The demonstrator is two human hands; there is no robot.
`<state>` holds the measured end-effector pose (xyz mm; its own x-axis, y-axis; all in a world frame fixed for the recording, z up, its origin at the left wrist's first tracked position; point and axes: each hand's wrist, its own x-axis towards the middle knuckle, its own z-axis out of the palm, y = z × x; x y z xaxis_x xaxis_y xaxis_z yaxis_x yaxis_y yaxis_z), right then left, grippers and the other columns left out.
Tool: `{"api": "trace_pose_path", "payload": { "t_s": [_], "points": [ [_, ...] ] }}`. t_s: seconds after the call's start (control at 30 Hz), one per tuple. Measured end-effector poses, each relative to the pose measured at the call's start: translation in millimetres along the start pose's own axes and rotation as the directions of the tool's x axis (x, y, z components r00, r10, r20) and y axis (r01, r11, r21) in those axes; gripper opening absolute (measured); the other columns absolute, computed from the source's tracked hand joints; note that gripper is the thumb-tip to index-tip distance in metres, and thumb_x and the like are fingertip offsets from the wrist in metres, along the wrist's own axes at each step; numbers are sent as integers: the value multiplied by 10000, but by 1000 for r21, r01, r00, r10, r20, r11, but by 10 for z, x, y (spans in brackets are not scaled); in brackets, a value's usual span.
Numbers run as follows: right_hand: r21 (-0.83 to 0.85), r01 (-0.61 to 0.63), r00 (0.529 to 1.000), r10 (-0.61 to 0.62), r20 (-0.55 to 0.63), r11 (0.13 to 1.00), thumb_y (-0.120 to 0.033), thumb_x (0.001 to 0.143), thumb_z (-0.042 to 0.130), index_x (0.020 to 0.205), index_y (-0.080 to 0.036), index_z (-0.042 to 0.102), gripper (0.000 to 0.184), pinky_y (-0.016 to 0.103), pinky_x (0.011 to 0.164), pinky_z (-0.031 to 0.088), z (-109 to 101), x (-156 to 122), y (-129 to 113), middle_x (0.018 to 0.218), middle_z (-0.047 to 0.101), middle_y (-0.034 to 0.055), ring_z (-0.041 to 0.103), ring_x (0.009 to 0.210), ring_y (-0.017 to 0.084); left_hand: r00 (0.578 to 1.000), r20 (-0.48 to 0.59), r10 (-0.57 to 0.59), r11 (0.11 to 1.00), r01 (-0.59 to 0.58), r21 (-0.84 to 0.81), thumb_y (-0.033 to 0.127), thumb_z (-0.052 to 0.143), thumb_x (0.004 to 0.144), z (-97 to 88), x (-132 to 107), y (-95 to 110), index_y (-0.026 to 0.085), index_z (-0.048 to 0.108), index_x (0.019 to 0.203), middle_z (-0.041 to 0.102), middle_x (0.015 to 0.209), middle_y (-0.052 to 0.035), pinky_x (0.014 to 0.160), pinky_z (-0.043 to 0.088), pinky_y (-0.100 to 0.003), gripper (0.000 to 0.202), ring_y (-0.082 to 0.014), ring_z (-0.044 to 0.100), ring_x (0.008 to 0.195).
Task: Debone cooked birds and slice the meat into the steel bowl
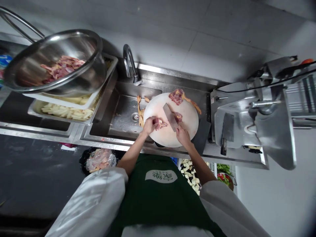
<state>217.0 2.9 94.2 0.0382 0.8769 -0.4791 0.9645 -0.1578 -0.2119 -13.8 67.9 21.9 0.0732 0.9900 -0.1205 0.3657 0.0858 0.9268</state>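
Observation:
A round white cutting board (158,102) lies over the right part of the sink. My right hand (182,134) is wrapped round the handle of a cleaver (170,116), its blade slanting up and left above the board. Partly behind the blade sits a chunk of raw meat (178,116). On the board's left side my left hand (150,125) grips a small piece of raw poultry (161,124), with the fingertips partly hidden. Near the far edge rests a larger poultry piece (176,96) with a yellow foot (194,104) hanging past the rim.
Yellow poultry feet (140,113) lie in the sink (120,115) beside the board, below a tap (129,62). At left, a steel bowl of cut meat (61,67) tilts over trays of pale strips (66,111). A slicer (247,121) with another cleaver (227,131) stands right.

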Motion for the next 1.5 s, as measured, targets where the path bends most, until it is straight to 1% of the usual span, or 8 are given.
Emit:
{"api": "trace_pose_path", "payload": {
  "t_s": [0.2, 0.37, 0.47, 0.8, 0.97, 1.17, 1.4, 1.5],
  "points": [
    [34, -23, 1000, 23, 10, 999, -322, 1081, 313, 1315, -143, 560, 385, 312, 779, 465, 1, -243, -120, 1002, 738, 148, 711, 890, 255, 951, -290, 110, 986, -67, 155, 214, 701, 827, -95, -324, -240, 184, 666, 858, 621, 894, -59, 773, 518, -341, 56, -177, 597, 753],
    [122, 123, 933, -73, -353, 985, -362, 1093, 247, 1387, -77, 525, 495, 305, 755, 457, -67, -261, -340, 946, 734, 170, 705, 856, 256, 830, -556, 39, 996, 12, 88, 269, 611, 905, -340, -622, -352, 171, 655, 855, 637, 824, -37, 687, 490, -283, 119, -148, 576, 700],
    [165, 61, 972, -21, -232, 984, -351, 1087, 296, 1345, -73, 573, 470, 299, 742, 460, 92, -185, -466, 930, 739, 173, 708, 821, 243, 786, -614, 73, 992, 4, 124, 273, 604, 916, -409, -711, -346, 174, 651, 864, 647, 834, -38, 722, 493, -284, 121, -154, 583, 735],
    [126, 56, 998, -50, -47, 990, -327, 1065, 375, 1352, -117, 588, 414, 266, 782, 449, 251, 92, -390, 1066, 754, 173, 700, 959, 255, 817, -526, 236, 971, -182, 153, 288, 551, 982, -120, -634, -125, 196, 635, 877, 626, 860, -48, 790, 508, -325, 163, -180, 591, 809],
    [153, 109, 990, -94, -102, 982, -313, 1058, 376, 1274, -126, 618, 375, 276, 770, 449, 376, 133, -261, 1043, 748, 167, 694, 918, 251, 903, -120, 413, 887, -369, 279, 277, 545, 994, 239, -457, -154, 204, 691, 1060, 653, 1105, -104, 965, 488, -394, 176, -237, 575, 1070],
    [163, 142, 986, -126, -105, 976, -283, 1014, 427, 934, -171, 667, 276, 284, 737, 468, 440, -284, 226, 860, 728, 108, 677, 823, 229, 906, -24, 422, 866, -395, 306, 291, 563, 987, 266, -343, -201, 213, 709, 1056, 667, 1108, -94, 975, 472, -419, 180, -246, 560, 1084],
    [113, 152, 894, -88, -439, 982, -356, 1063, 310, 1152, -116, 638, 416, 288, 682, 443, -108, -385, -235, 825, 710, 134, 683, 765, 249, 716, -644, 270, 962, -170, 214, 306, 539, 995, -175, -675, -185, 212, 627, 898, 640, 909, -68, 909, 480, -401, 162, -221, 595, 935],
    [156, 154, 916, -82, -393, 976, -362, 1068, 308, 1237, -96, 627, 448, 303, 723, 476, -85, -222, -529, 924, 728, 172, 699, 838, 264, 711, -666, 224, 970, -96, 223, 316, 530, 996, -203, -737, -207, 217, 621, 905, 648, 934, -79, 945, 475, -423, 162, -233, 603, 967]
  ]
}}
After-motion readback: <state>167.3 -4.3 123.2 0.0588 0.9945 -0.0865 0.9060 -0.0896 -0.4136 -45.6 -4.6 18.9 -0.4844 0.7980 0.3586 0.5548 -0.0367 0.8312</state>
